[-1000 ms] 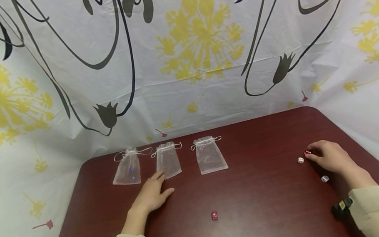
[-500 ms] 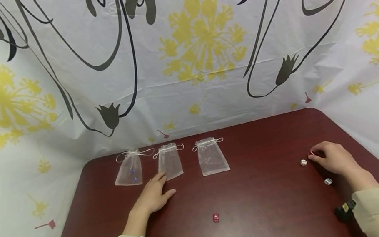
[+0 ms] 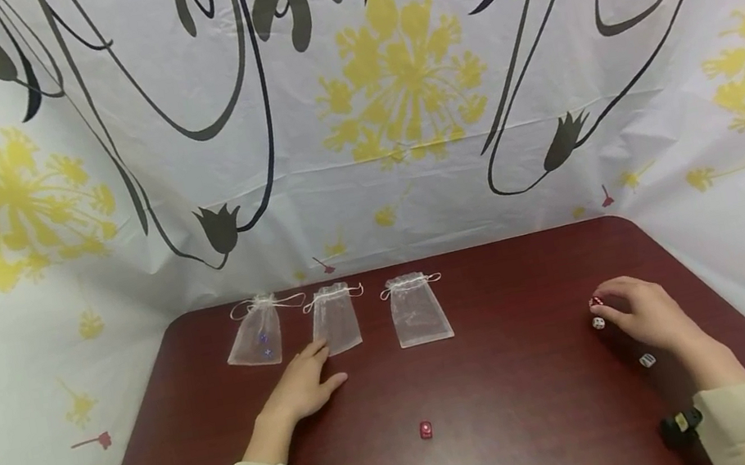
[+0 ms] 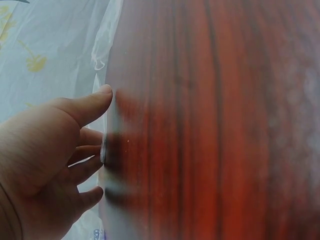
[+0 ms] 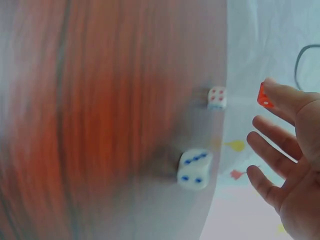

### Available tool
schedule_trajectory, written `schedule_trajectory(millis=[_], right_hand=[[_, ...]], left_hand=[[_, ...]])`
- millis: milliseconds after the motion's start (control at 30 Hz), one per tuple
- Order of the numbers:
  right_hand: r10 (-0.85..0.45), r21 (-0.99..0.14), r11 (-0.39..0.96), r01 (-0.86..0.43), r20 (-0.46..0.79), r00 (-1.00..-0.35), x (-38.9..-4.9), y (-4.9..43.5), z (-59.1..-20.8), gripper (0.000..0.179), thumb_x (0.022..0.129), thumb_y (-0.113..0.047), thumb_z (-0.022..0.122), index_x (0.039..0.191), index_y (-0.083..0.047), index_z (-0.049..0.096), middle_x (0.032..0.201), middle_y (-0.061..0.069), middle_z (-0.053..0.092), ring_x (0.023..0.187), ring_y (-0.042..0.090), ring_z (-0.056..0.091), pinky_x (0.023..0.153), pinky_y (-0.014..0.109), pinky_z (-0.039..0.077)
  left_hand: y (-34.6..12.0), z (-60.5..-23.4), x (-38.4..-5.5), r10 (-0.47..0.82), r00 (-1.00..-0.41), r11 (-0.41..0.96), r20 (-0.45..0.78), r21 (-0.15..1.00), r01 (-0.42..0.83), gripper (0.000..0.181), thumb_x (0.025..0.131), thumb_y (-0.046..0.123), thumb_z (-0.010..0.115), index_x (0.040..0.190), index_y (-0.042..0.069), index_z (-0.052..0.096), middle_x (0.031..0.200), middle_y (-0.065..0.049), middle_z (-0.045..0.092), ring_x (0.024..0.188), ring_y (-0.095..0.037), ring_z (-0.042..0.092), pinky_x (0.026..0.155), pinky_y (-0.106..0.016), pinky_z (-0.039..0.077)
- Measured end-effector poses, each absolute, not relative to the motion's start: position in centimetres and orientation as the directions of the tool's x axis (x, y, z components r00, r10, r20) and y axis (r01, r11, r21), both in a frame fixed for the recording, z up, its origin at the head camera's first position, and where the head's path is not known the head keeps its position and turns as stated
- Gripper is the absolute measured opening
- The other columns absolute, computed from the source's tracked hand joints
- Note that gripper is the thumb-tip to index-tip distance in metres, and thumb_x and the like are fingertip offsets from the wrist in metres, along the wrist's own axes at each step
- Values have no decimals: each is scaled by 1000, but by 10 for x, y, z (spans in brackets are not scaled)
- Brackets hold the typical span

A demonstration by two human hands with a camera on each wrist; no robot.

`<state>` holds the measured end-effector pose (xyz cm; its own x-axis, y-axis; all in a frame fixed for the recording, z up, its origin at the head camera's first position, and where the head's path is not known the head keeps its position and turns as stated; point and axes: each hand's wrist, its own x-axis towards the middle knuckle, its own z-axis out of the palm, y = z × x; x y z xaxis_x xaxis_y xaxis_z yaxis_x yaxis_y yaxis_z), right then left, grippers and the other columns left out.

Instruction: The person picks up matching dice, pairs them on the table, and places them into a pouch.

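A red die [image 5: 264, 98] is pinched between the thumb and forefinger of my right hand [image 3: 644, 311], its other fingers held away from the die. Just below those fingertips sits a white die [image 3: 599, 323], which shows red pips in the right wrist view. A second white die [image 5: 194, 170], with blue pips, lies nearer the wrist. My left hand [image 3: 300, 385] rests on the table, fingers spread, fingertips on the lower left corner of the middle sheer drawstring bag [image 3: 336, 322]. That bag looks flat.
Left of it stands a bag [image 3: 256, 336] with blue dice inside, its neck gathered. Another flat bag [image 3: 420, 315] lies to the right. One more red die [image 3: 425, 429] lies front centre on the dark red table [image 3: 523, 405]. A patterned curtain [image 3: 312, 226] hangs behind.
My right hand has lifted the red die off the table and shifted slightly left with it, over beside the white die. The left hand stays in place.
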<state>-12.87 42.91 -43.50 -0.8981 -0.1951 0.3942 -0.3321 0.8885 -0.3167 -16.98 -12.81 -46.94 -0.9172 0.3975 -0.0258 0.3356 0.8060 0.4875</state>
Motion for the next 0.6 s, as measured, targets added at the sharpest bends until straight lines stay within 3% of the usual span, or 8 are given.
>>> schedule_trajectory(millis=[267,600], right_hand=[[-255,-292,864,-411,450,-856,-123,402,-432,24,82,-9,84,102,-3,75,105,11,71,97,34,67,81,50,50],[-299,-316,830,-460,445,-844,-109,374,-430,22,82,-10,84,102,-7,76,109,9,71,89,26,69,69,41,57]], left_hand=[[-131,-470,-170,387,-922,811,-23,484,329,63,99,31,68,146,-7,48,158,-20,37,146,-39,34,120,-55,25],[-128,-475,-171,391,-920,815,-21,473,336,63,99,32,66,146,-6,48,158,-20,38,146,-38,34,120,-53,26]])
